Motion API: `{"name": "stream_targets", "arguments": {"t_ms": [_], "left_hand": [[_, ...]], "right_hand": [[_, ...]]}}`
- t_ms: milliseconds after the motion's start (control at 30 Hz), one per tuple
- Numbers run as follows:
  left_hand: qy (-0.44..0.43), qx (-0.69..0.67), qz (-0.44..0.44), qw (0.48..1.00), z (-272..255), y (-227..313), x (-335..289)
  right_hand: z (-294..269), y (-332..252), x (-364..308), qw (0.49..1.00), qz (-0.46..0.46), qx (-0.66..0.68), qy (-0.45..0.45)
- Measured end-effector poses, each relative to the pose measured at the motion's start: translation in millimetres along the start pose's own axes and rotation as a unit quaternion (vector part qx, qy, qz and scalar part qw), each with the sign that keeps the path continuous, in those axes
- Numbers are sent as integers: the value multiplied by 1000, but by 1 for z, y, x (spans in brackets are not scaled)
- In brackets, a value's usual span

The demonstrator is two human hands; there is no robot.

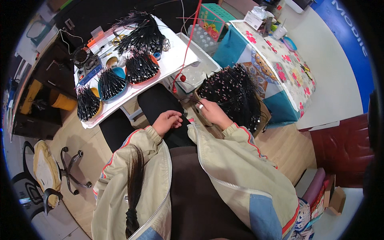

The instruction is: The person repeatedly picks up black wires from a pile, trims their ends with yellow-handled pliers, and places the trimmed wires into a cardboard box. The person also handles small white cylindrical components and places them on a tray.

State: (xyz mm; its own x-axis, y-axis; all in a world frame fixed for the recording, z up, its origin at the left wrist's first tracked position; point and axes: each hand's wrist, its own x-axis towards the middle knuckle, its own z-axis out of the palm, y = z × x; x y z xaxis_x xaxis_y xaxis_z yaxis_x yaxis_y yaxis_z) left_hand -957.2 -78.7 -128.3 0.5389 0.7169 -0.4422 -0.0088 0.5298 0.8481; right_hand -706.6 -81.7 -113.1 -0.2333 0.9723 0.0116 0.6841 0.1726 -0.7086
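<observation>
A white cup (279,32) stands on the flower-printed tablecloth (283,66); left of that cloth sit a green-topped carton (218,13) and, well apart, a swivel chair (46,166).

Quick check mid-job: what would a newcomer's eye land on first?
Probably the big heap of black cables in the box beside the right hand. Next, the white table ahead-left, with bundled black cables in coloured bowls. Then the pink-flowered cloth at upper right.
</observation>
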Motion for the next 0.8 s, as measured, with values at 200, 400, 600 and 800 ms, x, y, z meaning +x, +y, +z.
{"name": "stream_targets", "arguments": {"t_ms": [200, 400, 600, 800], "left_hand": [[192, 137, 239, 942, 16, 7, 19], [47, 80, 287, 953, 13, 19, 6], [-159, -242, 196, 937, 25, 45, -51], [-113, -524, 265, 802, 1, 69, -106]], "right_hand": [[-74, -85, -60, 992, -116, 33, 36], [-104, -153, -93, 963, -162, 177, 126], [-81, -173, -62, 895, -162, 371, 186], [-27, -177, -22, 897, -149, 374, 181]]}}
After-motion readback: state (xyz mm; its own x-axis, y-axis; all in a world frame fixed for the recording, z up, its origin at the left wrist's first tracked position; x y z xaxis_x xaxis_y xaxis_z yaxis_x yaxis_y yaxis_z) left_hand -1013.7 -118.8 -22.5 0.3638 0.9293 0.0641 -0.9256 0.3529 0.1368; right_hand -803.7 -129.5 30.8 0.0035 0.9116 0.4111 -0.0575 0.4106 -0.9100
